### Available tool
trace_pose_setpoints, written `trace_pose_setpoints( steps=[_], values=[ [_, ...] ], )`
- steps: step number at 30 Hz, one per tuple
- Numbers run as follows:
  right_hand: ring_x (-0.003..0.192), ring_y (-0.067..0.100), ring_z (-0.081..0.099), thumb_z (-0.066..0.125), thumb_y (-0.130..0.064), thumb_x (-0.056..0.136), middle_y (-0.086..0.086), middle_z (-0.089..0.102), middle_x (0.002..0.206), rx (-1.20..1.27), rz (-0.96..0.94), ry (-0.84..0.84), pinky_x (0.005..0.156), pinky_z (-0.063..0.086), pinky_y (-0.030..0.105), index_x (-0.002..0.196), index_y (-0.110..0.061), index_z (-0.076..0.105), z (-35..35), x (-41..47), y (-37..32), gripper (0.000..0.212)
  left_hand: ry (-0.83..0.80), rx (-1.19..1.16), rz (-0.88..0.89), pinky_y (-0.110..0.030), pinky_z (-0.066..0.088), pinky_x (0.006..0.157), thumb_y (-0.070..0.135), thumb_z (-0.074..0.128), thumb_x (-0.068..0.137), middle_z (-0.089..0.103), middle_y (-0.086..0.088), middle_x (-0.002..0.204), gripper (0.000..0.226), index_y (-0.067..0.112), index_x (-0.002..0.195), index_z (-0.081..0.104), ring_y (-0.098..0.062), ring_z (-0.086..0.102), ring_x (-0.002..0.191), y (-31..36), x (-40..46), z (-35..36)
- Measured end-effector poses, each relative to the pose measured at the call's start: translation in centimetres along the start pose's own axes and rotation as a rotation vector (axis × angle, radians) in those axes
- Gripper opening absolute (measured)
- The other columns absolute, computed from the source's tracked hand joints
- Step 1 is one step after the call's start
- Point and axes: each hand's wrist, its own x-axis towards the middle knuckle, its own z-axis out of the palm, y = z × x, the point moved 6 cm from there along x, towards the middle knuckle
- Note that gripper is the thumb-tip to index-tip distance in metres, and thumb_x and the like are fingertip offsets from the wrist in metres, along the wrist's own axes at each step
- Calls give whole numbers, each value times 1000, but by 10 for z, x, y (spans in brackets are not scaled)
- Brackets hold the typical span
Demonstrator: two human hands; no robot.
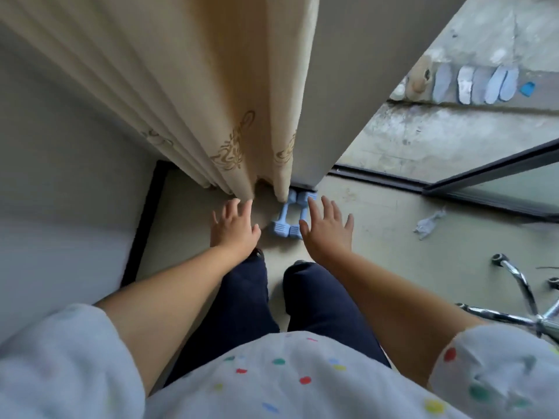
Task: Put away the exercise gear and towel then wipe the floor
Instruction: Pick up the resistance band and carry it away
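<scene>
Both hands, left hand (234, 226) and right hand (328, 229), spread open (holding nothing) above two blue dumbbells (287, 217) lying beside the curtain (211, 101).

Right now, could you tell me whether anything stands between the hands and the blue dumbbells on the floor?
Nothing visible does. The left hand and right hand are open above the dumbbells with no object between. The curtain hem hangs just over their far ends, not across the reach.

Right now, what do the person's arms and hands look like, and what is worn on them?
Both forearms are bare. The left hand and right hand wear no gloves, rings or watch. Loose white sleeves with coloured dots are pushed up near the elbows.
</scene>
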Motion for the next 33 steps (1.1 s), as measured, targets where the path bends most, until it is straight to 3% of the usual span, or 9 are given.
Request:
trace_pose_setpoints(
  steps=[9,13,18,22,25,29,33],
  values=[
    [147,18,4,24,-44,101,0,7,160,-322,-523,-40,117,2,52,151,-31,5,-15,5,-39,56,175,-190,-554,-48,19,114,36,47,94,25,-6,150,64,23,149,18,-24,23,139,-36,-71,18],
    [147,19,5,26,-43,101,0,8,159,-560,-799,-49,116,1,53,152,-29,7,-15,-13,-34,56,145,-328,-758,-50,14,115,35,47,94,22,-7,150,63,22,148,17,-25,18,140,3,-132,67],
    [146,21,10,28,-43,99,4,13,158,-796,-1070,-54,116,5,55,150,-28,9,12,-57,-39,56,286,-477,-910,-48,11,116,36,47,93,22,-3,152,63,23,148,18,-22,18,141,61,-214,103],
    [144,23,14,22,-45,100,5,13,157,-942,-1330,-54,116,7,55,151,-29,5,59,-138,-55,56,349,-603,-1190,-48,10,116,35,45,94,22,-5,152,62,22,148,17,-23,18,141,78,-309,147],
    [147,21,6,21,-44,101,3,6,159,-1030,-1551,-121,115,4,55,152,-29,2,107,-220,-44,56,378,-677,-1410,-48,11,116,35,44,94,23,-4,152,61,22,148,18,-22,18,141,102,-395,196],
    [147,21,4,20,-44,101,2,4,160,-1152,-1813,-166,116,2,54,152,-29,1,184,-338,-2,56,401,-767,-1676,-47,14,115,36,44,94,25,-5,151,61,21,148,18,-22,20,141,159,-519,274],
    [147,22,6,21,-43,101,4,7,160,-1239,-1933,-211,116,5,54,152,-28,3,264,-444,77,56,376,-865,-1838,-49,13,115,35,44,94,23,-7,152,62,20,148,18,-24,19,141,239,-633,362]
  ],
)
